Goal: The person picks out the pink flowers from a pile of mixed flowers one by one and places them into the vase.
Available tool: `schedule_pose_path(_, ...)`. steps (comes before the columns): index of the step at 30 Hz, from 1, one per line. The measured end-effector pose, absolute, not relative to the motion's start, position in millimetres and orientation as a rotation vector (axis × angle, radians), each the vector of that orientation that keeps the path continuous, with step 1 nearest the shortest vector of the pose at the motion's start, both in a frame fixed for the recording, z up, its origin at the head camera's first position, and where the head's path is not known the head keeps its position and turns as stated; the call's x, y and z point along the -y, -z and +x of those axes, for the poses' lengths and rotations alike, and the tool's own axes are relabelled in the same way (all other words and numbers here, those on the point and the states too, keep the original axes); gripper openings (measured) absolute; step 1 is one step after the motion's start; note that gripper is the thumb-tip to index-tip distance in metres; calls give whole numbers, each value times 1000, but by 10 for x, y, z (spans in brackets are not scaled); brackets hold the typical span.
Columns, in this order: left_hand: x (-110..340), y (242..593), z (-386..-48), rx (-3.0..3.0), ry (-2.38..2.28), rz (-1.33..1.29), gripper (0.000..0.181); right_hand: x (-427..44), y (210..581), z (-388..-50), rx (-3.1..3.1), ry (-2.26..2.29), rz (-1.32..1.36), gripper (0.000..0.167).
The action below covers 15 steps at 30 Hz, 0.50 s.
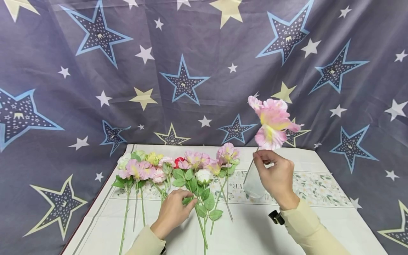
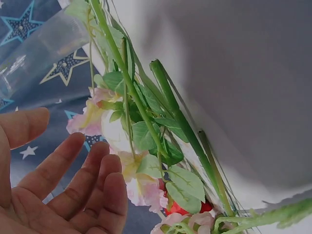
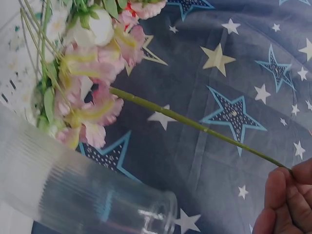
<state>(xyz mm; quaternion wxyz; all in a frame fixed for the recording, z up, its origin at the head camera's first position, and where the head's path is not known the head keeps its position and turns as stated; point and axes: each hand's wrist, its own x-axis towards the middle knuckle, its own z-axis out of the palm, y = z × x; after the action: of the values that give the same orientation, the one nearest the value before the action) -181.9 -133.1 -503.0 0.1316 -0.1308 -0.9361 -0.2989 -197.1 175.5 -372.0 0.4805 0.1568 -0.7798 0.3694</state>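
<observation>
In the head view my right hand [image 1: 276, 177] pinches the thin stem of a pink artificial flower [image 1: 272, 120] just under its bloom. The green stem [image 3: 195, 124] slants away from those fingers in the right wrist view, outside the clear ribbed vase [image 3: 107, 185]. In the head view that hand partly hides the vase [image 1: 254, 182]. My left hand [image 1: 175, 209] is over the stems beside a white rose [image 1: 204, 176]. Its fingers [image 2: 75, 195] are relaxed and spread from the thumb in the left wrist view, with nothing held.
Several artificial flowers lie in a row along the table: pink blooms [image 1: 140, 170], a yellow flower [image 1: 154, 158] and a red flower [image 1: 179, 162], stems toward me. A floral printed strip [image 1: 318, 187] crosses the white table cover [image 1: 338, 226]. A star-patterned curtain [image 1: 197, 32] hangs behind.
</observation>
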Motion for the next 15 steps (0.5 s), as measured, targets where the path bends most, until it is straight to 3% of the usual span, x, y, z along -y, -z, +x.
schedule_pose_path(15, 1338, 5049, -1803, 2695, 896, -394, 14, -1974, 3416, -2115, 1764, -971, 288, 7)
